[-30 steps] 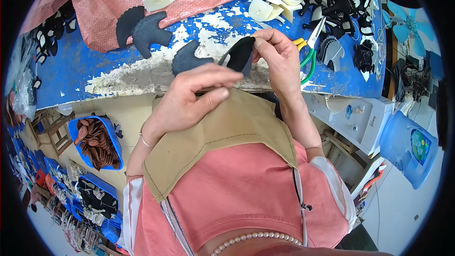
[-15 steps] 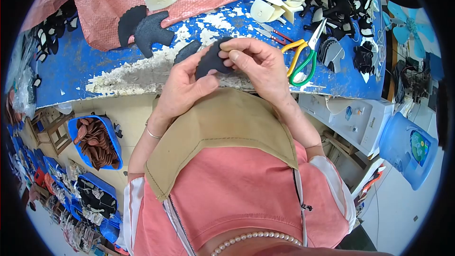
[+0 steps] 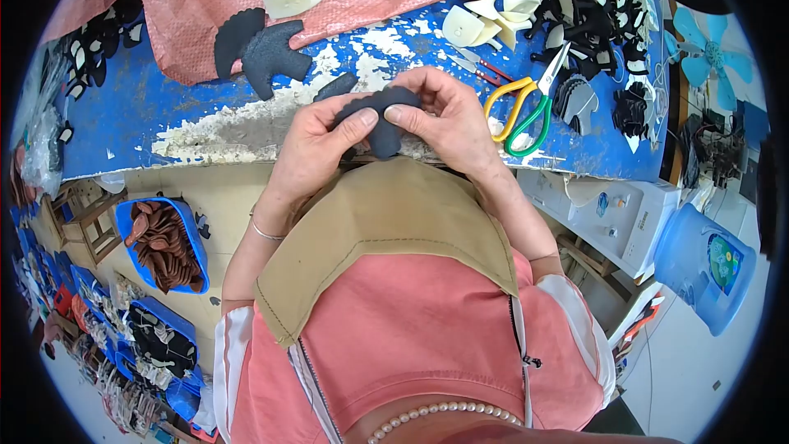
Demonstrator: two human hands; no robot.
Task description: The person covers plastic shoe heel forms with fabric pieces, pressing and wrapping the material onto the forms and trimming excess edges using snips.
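Between my two hands, at the table's front edge, is a black cut piece [image 3: 385, 133] with a scalloped edge. My left hand [image 3: 322, 133] pinches its left end, thumb on top. My right hand [image 3: 440, 119] grips the right end the same way, and the piece's middle hangs down between the thumbs. Just behind my left hand lies another dark piece [image 3: 337, 86], partly hidden. Farther back left, several black scalloped pieces [image 3: 274, 53] overlap on the table. Scissors [image 3: 526, 103] with one yellow and one green handle lie to the right of my right hand.
The blue table [image 3: 222, 119] has worn, peeling paint. Cream-coloured moulded parts [image 3: 485, 20] and a pink woven sheet [image 3: 185, 12] are at the back. Black parts [image 3: 588, 0] pile up at the back right. A blue bin [image 3: 201, 271] of brown pieces stands on the floor at left.
The black piece has turned in my hands, its middle now pointing down toward me. My left thumb has moved up onto it, and both thumbs now press on its face.
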